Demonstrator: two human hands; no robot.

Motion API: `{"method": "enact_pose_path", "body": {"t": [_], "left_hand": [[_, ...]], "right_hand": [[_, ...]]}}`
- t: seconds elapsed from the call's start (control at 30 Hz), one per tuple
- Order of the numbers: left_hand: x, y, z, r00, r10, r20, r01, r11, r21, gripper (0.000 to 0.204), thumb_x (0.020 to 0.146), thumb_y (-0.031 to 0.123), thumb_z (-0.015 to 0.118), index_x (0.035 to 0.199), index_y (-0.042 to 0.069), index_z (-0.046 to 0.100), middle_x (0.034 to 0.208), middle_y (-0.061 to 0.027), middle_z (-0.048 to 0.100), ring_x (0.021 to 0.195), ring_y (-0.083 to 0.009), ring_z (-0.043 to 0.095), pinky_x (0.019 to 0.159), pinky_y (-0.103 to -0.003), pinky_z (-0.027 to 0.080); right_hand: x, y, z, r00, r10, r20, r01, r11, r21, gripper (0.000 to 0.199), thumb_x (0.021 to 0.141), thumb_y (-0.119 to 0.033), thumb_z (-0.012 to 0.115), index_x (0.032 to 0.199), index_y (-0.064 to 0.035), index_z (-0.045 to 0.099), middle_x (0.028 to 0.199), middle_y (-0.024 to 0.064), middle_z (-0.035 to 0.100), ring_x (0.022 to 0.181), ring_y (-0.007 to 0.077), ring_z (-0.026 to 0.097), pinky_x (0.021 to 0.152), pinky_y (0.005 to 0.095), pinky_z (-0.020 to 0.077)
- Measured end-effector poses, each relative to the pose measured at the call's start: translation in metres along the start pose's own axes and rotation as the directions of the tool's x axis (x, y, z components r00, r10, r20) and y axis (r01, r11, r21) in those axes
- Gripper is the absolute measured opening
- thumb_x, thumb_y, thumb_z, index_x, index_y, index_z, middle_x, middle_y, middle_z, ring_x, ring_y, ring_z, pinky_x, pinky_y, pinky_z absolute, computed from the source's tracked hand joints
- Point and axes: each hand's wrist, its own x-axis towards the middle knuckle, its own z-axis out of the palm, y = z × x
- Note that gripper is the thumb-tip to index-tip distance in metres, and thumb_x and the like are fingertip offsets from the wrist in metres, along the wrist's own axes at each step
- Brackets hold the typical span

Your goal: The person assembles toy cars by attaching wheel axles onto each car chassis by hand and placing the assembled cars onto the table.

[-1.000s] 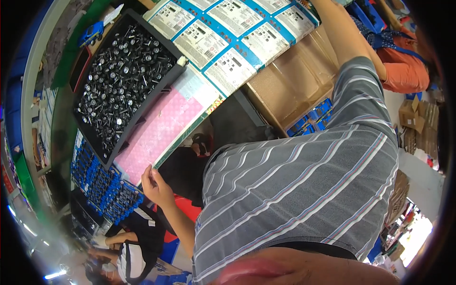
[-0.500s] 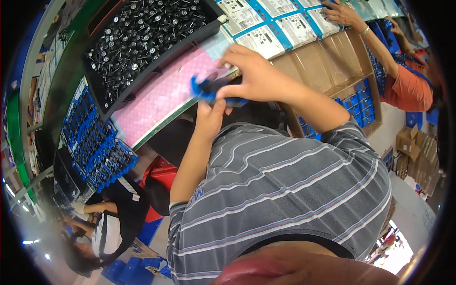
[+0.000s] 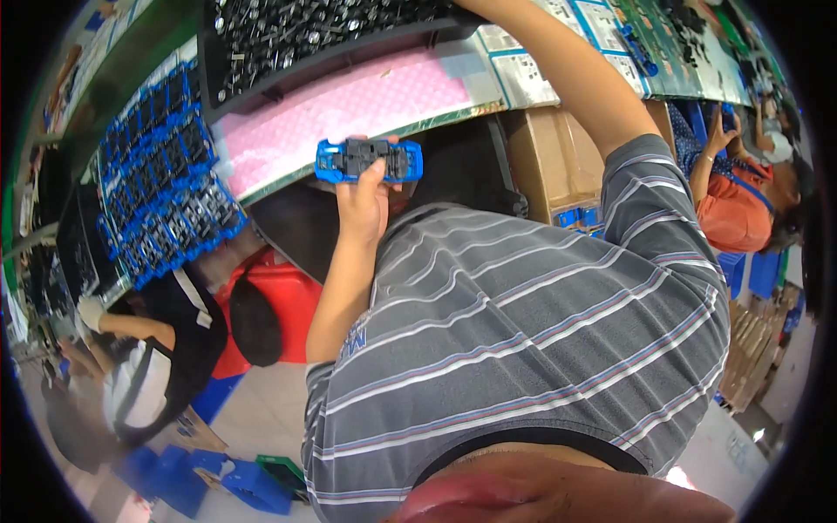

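My left hand [image 3: 363, 209] holds a blue toy car body [image 3: 330, 160] at the table's near edge. The car's black inner side, with its moulded chassis, faces up, and my thumb presses on its middle. Fingertips show along the car's far edge. My right forearm [image 3: 571, 65] reaches away across the table toward the far edge of the picture, where the hand itself is cut off. Close to that spot lies a large black tray [image 3: 349, 68] full of small black wheel-like parts with shiny faces.
Rows of blue and black car bodies [image 3: 170, 174] stand at the left. A pink padded mat [image 3: 323, 109] lies before the tray. Right are printed cards [image 3: 523, 78] and a cardboard box [image 3: 554, 157]. One co-worker [image 3: 745, 205] sits right, another [image 3: 144, 375] left, beside a red stool [image 3: 292, 301].
My right hand has let go of the blue toy car and reached away beyond the picture's top edge. The left hand keeps the car, now flatter with its inner side showing. The view has shifted.
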Motion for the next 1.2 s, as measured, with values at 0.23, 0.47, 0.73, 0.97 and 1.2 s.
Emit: {"method": "enact_pose_path", "body": {"t": [0.23, 0.47, 0.73, 0.97, 1.2], "left_hand": [[-0.003, 0.014, -0.007, 0.997, 0.065, -0.051, -0.067, 0.997, -0.043, 0.053, 0.092, 0.01, 0.06, 0.14, 0.008, 0.038, 0.116, -0.0119, 0.061, 0.095, -0.0221, 0.064, 0.07, -0.036, 0.053], [0.009, 0.021, 0.002, 0.999, 0.052, -0.005, -0.052, 0.998, 0.021, 0.055, 0.094, 0.012, 0.057, 0.144, 0.006, 0.035, 0.12, -0.0146, 0.059, 0.102, -0.0254, 0.065, 0.083, -0.04, 0.057], [0.008, 0.023, 0.016, 0.998, 0.059, 0.021, -0.06, 0.998, 0.016, 0.056, 0.093, 0.011, 0.056, 0.144, 0.005, 0.035, 0.12, -0.0161, 0.058, 0.107, -0.0269, 0.063, 0.087, -0.043, 0.056], [-0.012, 0.035, 0.019, 0.996, 0.08, 0.035, -0.081, 0.996, 0.031, 0.058, 0.091, 0.01, 0.057, 0.144, 0.004, 0.035, 0.121, -0.0168, 0.058, 0.106, -0.0273, 0.064, 0.086, -0.042, 0.057], [-0.021, 0.028, 0.02, 0.995, 0.102, 0.019, -0.103, 0.994, 0.035, 0.06, 0.089, 0.01, 0.058, 0.144, 0.003, 0.036, 0.123, -0.0183, 0.058, 0.108, -0.0273, 0.063, 0.09, -0.043, 0.056]], "right_hand": [[-0.049, -0.062, -0.022, 0.86, 0.267, 0.435, -0.484, 0.158, 0.861, 0.012, 0.093, -0.005, 0.062, 0.103, -0.0004, 0.068, 0.088, 0.0111, 0.067, 0.078, 0.0221, 0.067, 0.073, 0.0317, 0.055], [-0.135, -0.136, -0.063, 0.991, 0.03, 0.134, -0.137, 0.25, 0.959, 0.046, 0.075, -0.011, 0.083, 0.114, -0.0011, 0.062, 0.107, 0.0096, 0.063, 0.089, 0.0186, 0.064, 0.08, 0.031, 0.0539], [-0.151, -0.145, -0.061, 0.95, 0.035, 0.311, -0.312, 0.013, 0.95, 0.037, 0.09, -0.02, 0.073, 0.119, -0.0008, 0.062, 0.111, 0.0053, 0.065, 0.095, 0.0156, 0.062, 0.081, 0.0325, 0.0513], [-0.156, -0.136, -0.055, 0.821, -0.214, 0.529, -0.522, -0.655, 0.546, 0.035, 0.099, -0.027, 0.057, 0.123, -0.0019, 0.061, 0.114, 0.005, 0.062, 0.103, 0.0153, 0.059, 0.083, 0.0329, 0.0507], [-0.154, -0.162, -0.057, 0.744, -0.222, 0.63, -0.665, -0.161, 0.729, 0.029, 0.091, -0.008, 0.067, 0.118, -0.0016, 0.061, 0.089, 0.0017, 0.061, 0.065, 0.0061, 0.052, 0.054, 0.0219, 0.0406]]}}
